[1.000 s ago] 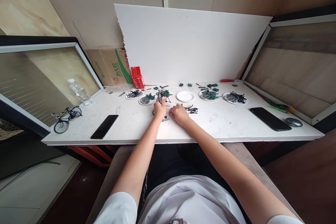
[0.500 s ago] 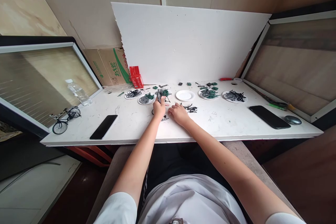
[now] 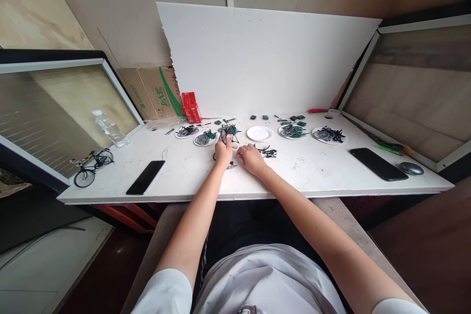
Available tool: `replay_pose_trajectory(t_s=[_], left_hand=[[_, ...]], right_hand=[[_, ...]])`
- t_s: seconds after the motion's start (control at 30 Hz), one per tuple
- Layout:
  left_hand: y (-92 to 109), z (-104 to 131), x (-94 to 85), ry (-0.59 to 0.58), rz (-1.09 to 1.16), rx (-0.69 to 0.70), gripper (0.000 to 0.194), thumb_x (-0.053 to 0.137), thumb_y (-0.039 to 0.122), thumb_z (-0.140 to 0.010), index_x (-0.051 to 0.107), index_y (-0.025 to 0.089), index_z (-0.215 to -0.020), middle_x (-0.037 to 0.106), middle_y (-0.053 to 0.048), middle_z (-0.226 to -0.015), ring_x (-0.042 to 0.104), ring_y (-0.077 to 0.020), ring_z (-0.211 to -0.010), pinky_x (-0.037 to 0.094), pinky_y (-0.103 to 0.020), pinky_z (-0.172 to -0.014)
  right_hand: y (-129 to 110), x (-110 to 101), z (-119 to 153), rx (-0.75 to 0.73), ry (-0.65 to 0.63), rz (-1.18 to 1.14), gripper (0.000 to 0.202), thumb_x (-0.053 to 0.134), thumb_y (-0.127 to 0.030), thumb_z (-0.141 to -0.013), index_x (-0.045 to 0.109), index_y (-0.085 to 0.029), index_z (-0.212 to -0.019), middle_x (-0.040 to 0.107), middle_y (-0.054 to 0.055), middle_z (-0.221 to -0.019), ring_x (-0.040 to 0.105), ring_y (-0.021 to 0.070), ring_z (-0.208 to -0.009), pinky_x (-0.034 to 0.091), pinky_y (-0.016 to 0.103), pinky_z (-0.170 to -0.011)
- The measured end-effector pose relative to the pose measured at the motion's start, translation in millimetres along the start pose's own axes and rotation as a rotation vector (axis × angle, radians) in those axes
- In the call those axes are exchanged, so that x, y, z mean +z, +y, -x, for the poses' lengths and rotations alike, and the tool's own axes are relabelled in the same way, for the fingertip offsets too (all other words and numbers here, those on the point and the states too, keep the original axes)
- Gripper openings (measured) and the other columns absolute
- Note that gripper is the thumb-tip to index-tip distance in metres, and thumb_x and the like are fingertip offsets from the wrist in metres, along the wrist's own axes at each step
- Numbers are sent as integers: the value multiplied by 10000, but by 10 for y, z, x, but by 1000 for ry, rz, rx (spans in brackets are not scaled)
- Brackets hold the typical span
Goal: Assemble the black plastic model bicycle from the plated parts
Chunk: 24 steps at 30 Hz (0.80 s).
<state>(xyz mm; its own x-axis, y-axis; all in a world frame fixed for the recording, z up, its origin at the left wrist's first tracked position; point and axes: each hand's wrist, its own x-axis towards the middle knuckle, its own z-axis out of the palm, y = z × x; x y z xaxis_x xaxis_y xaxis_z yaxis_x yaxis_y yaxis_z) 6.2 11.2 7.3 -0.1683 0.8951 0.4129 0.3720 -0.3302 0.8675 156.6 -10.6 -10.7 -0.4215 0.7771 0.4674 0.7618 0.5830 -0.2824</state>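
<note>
Near the middle of the white table, my left hand [image 3: 222, 153] is closed around a small black model bicycle part with a spoked wheel [image 3: 223, 133]. Part of it is hidden by the fingers. My right hand [image 3: 251, 158] rests just to the right, its fingers curled together low over the tabletop. Whatever is between those fingers, if anything, is too small to make out. Loose black bicycle parts [image 3: 270, 153] lie beyond and to the right of the right hand. Another dark wheel piece [image 3: 231, 166] shows on the table between the hands, partly covered.
Paper plates of black and green parts line the back, around a bare white plate [image 3: 259, 133]. A finished model bicycle [image 3: 91, 164] and a phone [image 3: 145, 177] are at left. At right lie another phone [image 3: 378, 164] and a grey mouse-like object [image 3: 411, 169].
Both hands keep nearly the same place. The fingers of my right hand have shifted very slightly to the right.
</note>
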Motion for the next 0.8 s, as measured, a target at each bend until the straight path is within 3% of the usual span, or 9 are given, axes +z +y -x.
replay_pose_trajectory(t_s=[0.17,0.4,0.57,0.8], left_hand=[[46,20,-10,33,-72,59,423,360,465,-1109,627,177,-1267,741,-136,-1315,784,-175,-735,586,-304,-806],[140,112,21,-59,-287,97,467,395,471,-1109,558,214,-1464,818,-50,-957,792,-205,-860,564,-313,-883],[177,198,87,-122,-324,233,553,382,429,-1117,376,229,-1633,795,-101,-1184,789,-208,-855,557,-311,-871],[162,229,107,-129,-496,361,573,419,373,-1094,383,227,-1647,697,-162,-1397,735,-309,-1120,552,-380,-922]], right_hand=[[122,63,-10,77,266,-344,171,474,-106,-994,622,-184,-960,687,86,-988,567,242,-938,431,330,-815],[51,-36,-9,62,526,-624,173,505,-288,-1029,631,-192,-960,660,72,-980,580,207,-869,461,335,-808],[-2,-126,8,47,640,-675,218,537,-349,-1032,660,-190,-947,629,59,-910,527,178,-762,445,315,-736],[-9,-129,7,42,615,-719,224,561,-373,-1022,669,-186,-962,622,56,-880,506,170,-712,456,312,-702]])
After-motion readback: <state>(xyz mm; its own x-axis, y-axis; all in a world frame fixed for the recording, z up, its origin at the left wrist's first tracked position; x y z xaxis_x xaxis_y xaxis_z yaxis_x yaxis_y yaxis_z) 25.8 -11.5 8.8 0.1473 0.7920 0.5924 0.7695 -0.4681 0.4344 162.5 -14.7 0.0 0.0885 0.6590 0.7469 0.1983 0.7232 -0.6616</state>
